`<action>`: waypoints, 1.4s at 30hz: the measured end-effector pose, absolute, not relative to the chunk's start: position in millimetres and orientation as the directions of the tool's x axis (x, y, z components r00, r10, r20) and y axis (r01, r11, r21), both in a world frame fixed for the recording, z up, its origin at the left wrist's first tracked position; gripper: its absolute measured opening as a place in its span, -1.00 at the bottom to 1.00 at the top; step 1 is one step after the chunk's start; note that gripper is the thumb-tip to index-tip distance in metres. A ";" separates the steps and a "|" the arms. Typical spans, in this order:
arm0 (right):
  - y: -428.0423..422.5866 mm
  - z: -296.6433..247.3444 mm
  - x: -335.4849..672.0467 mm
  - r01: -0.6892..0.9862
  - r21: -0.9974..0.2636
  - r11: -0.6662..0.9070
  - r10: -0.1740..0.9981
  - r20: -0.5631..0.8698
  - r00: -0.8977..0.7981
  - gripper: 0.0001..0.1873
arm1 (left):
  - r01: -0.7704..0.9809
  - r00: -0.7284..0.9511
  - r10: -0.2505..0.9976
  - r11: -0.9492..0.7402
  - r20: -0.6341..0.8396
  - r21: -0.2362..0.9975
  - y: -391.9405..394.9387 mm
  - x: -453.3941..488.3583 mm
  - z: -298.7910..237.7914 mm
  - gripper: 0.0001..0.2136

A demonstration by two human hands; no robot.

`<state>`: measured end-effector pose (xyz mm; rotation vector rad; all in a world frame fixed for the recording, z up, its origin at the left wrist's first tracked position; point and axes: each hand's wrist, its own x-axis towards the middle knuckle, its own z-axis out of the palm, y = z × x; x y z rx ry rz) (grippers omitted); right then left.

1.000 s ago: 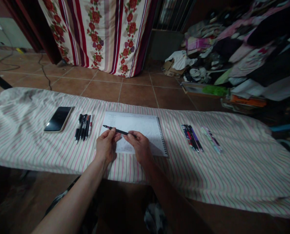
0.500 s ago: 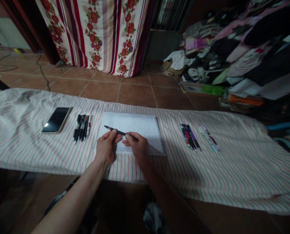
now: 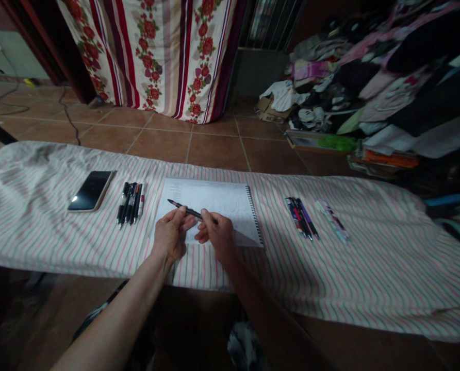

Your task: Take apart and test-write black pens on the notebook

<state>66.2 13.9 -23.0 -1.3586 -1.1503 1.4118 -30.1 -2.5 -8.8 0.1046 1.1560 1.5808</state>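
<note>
A dark pen [image 3: 192, 212] is held in the air over a spiral notebook [image 3: 218, 193], its tip pointing up and to the left. My left hand [image 3: 170, 230] pinches its middle between thumb and fingers. At the rear end, my right hand [image 3: 219, 230] grips it with thumb and fingertips. The notebook lies open, with faint writing on the page and its coil on the right. To the left of it is a row of several pens [image 3: 130, 203]. On the right lie a group of dark and purple pens [image 3: 301, 218] and a pair of pastel pens [image 3: 332, 220].
A phone [image 3: 92, 190] lies left of the pens on a striped cloth [image 3: 369, 268] that covers the long surface. Beyond it are the tiled floor [image 3: 214, 149], a floral curtain [image 3: 168, 56] and, at the right, a heap of clothes [image 3: 354, 77] with a cardboard box [image 3: 270, 110].
My right thumb and fingers have shifted slightly on the rear of the pen, the lower fingers curling differently. The pen stays nearly in place; the pens on the cloth have not moved.
</note>
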 end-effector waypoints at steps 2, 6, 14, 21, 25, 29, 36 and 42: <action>15.2 -23.7 66.8 0.033 -0.982 -0.184 0.980 -0.186 -0.074 -0.66 | -0.713 -0.373 0.790 0.093 -0.488 0.695 -2.0 -29.3 -9.4 -0.92; 16.9 -26.2 68.4 0.019 -0.997 -0.080 0.990 -0.082 -0.117 -0.73 | -0.728 -0.410 0.766 0.052 -0.495 0.683 -0.5 -28.8 -7.8 -0.84; 14.5 -26.9 76.1 0.308 -0.944 0.119 0.993 0.111 -0.045 -0.88 | -0.740 -0.401 0.767 0.052 -0.502 0.671 1.6 -25.6 -4.3 -0.82; 10.9 -23.8 79.7 0.396 -0.914 0.094 0.995 0.079 -0.055 -0.76 | -0.742 -0.347 0.789 0.101 -0.508 0.663 0.0 -22.4 -9.1 -0.85; 10.7 -21.0 82.4 0.482 -0.869 0.116 0.992 0.080 -0.094 -0.60 | -0.749 -0.323 0.803 0.107 -0.501 0.654 -0.8 -20.1 -8.7 -0.86; 11.2 -21.5 81.9 0.609 -0.777 0.156 0.988 0.123 -0.095 -0.55 | -0.731 -0.353 0.784 0.109 -0.510 0.674 -0.2 -17.4 -7.0 -0.85; 11.2 -26.2 77.8 0.455 -0.873 0.177 0.984 0.165 -0.067 -0.80 | -0.706 -0.356 0.814 0.088 -0.459 0.703 2.6 -20.1 -7.4 -0.84; 12.6 -23.2 83.0 0.478 -0.851 0.217 0.975 0.207 -0.076 -0.87 | -0.715 -0.303 0.844 0.105 -0.442 0.691 2.3 -22.1 -10.6 -0.89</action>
